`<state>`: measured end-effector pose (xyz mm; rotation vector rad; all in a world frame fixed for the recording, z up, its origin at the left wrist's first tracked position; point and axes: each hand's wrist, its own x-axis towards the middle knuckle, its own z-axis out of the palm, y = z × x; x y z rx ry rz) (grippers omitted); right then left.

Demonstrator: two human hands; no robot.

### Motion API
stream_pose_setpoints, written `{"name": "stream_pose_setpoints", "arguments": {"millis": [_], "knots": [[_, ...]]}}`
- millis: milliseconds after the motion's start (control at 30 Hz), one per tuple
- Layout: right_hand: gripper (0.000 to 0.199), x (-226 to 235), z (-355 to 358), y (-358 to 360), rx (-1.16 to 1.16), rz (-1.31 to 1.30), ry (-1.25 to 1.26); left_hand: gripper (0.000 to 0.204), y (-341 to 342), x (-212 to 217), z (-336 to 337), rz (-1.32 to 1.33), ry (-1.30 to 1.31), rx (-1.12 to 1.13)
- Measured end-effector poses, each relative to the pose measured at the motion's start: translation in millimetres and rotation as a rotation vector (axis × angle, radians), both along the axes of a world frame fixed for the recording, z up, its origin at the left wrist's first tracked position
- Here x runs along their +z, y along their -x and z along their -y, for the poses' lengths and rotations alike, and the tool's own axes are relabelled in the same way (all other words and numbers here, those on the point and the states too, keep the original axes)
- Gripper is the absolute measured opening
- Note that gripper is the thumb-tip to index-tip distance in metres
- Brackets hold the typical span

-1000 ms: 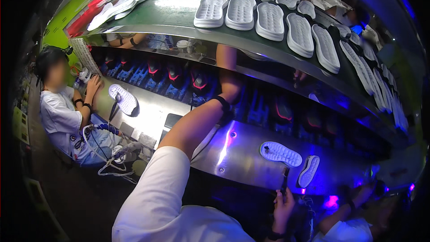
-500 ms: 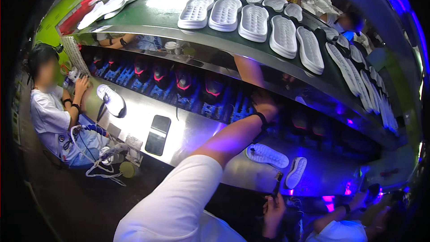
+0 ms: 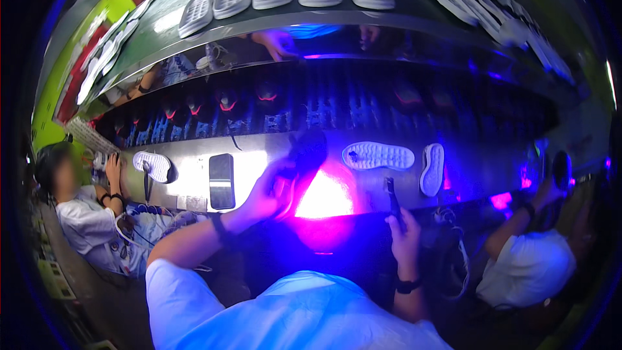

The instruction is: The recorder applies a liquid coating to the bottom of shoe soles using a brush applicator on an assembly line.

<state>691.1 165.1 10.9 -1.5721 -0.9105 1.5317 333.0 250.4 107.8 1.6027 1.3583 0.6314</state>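
Observation:
My left hand (image 3: 264,189) is closed on a dark shoe upper (image 3: 307,154), held sole end up over the metal ledge under bright pink and violet light; its far side is dim. Low at the right, my right hand (image 3: 405,228) grips the dark handle of a brush (image 3: 393,199), whose bristle end points up toward the ledge. Just beyond the brush lies a white shoe sole (image 3: 379,156), flat and lengthwise. To its right another white sole (image 3: 432,170) is turned crosswise. Neither hand touches these soles.
Behind the ledge (image 3: 188,155) runs a dark slot with several red-edged shoe uppers (image 3: 227,102). Above it, a green belt (image 3: 159,29) carries rows of white soles. A phone (image 3: 221,181) lies to the left. Co-workers sit at both sides, one (image 3: 91,214) near another sole (image 3: 152,165).
My left hand has come back from the dark slot and now holds a shoe upper over the ledge. My right hand still holds the brush. The view has shifted.

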Motion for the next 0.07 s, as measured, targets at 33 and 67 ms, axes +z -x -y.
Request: {"name": "stream_pose_setpoints", "arguments": {"millis": [33,67], "knots": [[0.04,1,-6,2,0.028,0.032,-0.121,0.047,11,10,8,0.005,0.003,-0.204],[0.04,4,1,2,0.015,0.037,-0.117,0.043,17,22,8,-0.015,0.057,-0.352]]}}
